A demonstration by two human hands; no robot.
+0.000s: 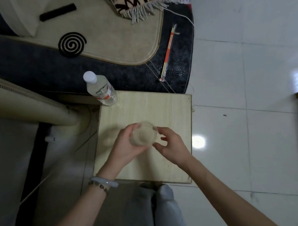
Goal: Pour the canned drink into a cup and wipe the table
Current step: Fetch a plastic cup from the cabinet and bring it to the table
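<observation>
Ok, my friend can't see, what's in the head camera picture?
The left hand and the right hand hold a clear cup between them at a small pale wooden table. A capped plastic bottle stands on the table's far left corner.

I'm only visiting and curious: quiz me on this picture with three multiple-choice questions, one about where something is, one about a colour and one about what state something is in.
1. Where on the table does the bottle stand?
A. far left corner
B. near right corner
C. the middle

2. What colour is the bottle's cap?
A. red
B. white
C. green

3. What state is the cup in?
A. lying tipped over
B. upside down on the bottle
C. upright, held by both hands

Answers:
1 A: it stands at the far left corner, away from the hands.
2 B: the cap is plainly white.
3 C: the cup's mouth faces up, the left hand wraps one side and the right hand holds the other.
</observation>
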